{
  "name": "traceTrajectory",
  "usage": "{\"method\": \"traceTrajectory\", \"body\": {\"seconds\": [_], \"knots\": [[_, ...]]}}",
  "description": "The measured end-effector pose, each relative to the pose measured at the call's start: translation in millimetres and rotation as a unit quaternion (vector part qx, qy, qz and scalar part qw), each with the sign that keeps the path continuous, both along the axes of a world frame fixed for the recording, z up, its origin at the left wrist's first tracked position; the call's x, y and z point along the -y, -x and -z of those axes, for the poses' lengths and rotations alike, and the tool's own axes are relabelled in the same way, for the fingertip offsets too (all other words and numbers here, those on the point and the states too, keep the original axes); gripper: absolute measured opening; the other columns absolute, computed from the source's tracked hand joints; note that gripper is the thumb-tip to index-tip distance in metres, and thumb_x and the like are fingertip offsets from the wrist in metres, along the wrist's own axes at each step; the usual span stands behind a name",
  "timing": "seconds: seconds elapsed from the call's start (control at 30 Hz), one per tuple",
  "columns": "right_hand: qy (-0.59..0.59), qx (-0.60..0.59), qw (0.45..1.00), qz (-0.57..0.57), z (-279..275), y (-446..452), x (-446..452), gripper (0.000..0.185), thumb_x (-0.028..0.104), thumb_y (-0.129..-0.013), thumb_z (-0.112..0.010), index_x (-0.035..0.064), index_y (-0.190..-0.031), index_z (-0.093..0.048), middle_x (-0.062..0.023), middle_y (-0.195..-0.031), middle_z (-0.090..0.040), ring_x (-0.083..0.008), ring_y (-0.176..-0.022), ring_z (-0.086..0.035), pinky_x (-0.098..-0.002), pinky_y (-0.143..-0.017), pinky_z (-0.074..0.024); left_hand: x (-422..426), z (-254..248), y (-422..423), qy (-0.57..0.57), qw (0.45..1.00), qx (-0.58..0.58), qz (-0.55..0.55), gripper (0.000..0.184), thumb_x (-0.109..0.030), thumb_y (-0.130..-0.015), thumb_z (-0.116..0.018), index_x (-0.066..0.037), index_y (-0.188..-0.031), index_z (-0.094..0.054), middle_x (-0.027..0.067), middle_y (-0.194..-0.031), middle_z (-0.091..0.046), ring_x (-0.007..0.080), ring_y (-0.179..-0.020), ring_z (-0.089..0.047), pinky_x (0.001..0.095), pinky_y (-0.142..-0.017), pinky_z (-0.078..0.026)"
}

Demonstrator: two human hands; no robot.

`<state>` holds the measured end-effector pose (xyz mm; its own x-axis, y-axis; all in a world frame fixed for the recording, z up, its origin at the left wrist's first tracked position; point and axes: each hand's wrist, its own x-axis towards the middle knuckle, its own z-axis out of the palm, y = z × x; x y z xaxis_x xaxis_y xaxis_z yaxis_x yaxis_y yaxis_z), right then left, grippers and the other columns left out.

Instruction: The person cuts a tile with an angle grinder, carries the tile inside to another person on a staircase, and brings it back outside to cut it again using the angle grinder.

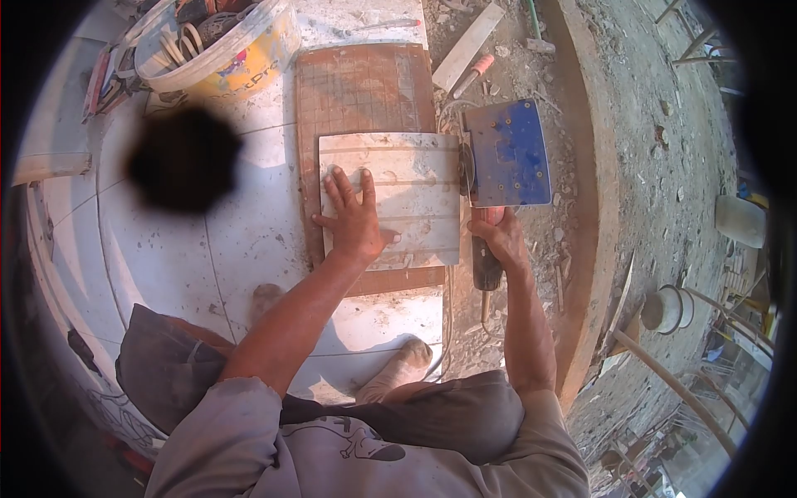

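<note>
A pale tile (423,199) with ribbed lines lies face down on a brown tile (365,83). My left hand (357,224) rests flat on it, fingers spread, holding nothing. Along the tile's right edge stands an angle grinder (486,270) with a blue base plate (508,158) bolted on. My right hand (502,239) is wrapped round the grinder's body. Its disc (467,170) shows edge-on beside the tile's right edge; whether it touches the tile I cannot tell. The cord leaves the grinder's rear end.
A bucket (282,41) of tools stands on the white tiled floor (158,241) at upper left. Rubble, a wood offcut (469,46), a red-handled tool (475,75) and a hammer (538,41) lie to the right, before a long raised edge (591,207). A dark blot hides part of the floor.
</note>
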<state>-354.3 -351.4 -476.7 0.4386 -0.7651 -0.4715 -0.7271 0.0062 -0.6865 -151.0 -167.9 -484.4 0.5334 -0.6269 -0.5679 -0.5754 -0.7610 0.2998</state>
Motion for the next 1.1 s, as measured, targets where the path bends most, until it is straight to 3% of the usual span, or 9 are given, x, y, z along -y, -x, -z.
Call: {"method": "traceTrajectory", "body": {"seconds": [0.37,0.43,0.53,0.63,1.1], "knots": [[0.007,-0.015,1.000,0.007,8,-1,4,0.068,0.029,-0.066,-0.081,-0.0053,-0.120,-0.058,-0.0222,-0.108,-0.069,-0.0308,-0.099,-0.067,-0.0395,-0.087,-0.0517,0,2,0,0.006,1.000,-0.008,-0.005,0.128,-0.047,-0.071,-0.087,-0.010,-0.160,-0.002,0.0351,-0.158,0.020,0.0506,-0.148,0.017,0.0881,-0.095,-0.016],[0.011,0.022,1.000,0.012,4,-4,2,0.069,0.029,-0.066,-0.080,-0.0048,-0.122,-0.058,-0.0218,-0.111,-0.068,-0.0307,-0.101,-0.067,-0.0391,-0.088,-0.0514,-1,9,1,0.002,1.000,0.030,0.002,0.133,-0.052,-0.066,-0.088,-0.014,-0.160,-0.001,0.0329,-0.159,0.019,0.0491,-0.149,0.015,0.0847,-0.096,-0.025],[0.001,0.015,1.000,0.012,3,-5,3,0.070,0.029,-0.066,-0.080,-0.0041,-0.124,-0.057,-0.0215,-0.112,-0.068,-0.0304,-0.102,-0.066,-0.0388,-0.089,-0.0511,-1,8,1,-0.002,1.000,0.027,0.005,0.133,-0.052,-0.067,-0.088,-0.014,-0.160,-0.001,0.0332,-0.159,0.018,0.0493,-0.149,0.015,0.0846,-0.096,-0.025],[0.003,0.003,1.000,0.017,-3,-9,2,0.070,0.029,-0.066,-0.080,-0.0037,-0.124,-0.057,-0.0211,-0.112,-0.068,-0.0302,-0.102,-0.066,-0.0387,-0.089,-0.0511,1,-3,0,0.009,1.000,-0.005,-0.007,0.127,-0.046,-0.071,-0.087,-0.010,-0.160,-0.004,0.0348,-0.158,0.018,0.0503,-0.148,0.016,0.0873,-0.096,-0.018],[0.010,0.010,1.000,0.006,7,-12,10,0.068,0.031,-0.067,-0.079,-0.0033,-0.122,-0.058,-0.0202,-0.109,-0.069,-0.0302,-0.098,-0.067,-0.0390,-0.086,-0.0517,-3,7,1,0.018,1.000,0.015,0.000,0.130,-0.048,-0.069,-0.088,-0.011,-0.160,-0.003,0.0347,-0.158,0.018,0.0510,-0.148,0.015,0.0866,-0.095,-0.021]]}}
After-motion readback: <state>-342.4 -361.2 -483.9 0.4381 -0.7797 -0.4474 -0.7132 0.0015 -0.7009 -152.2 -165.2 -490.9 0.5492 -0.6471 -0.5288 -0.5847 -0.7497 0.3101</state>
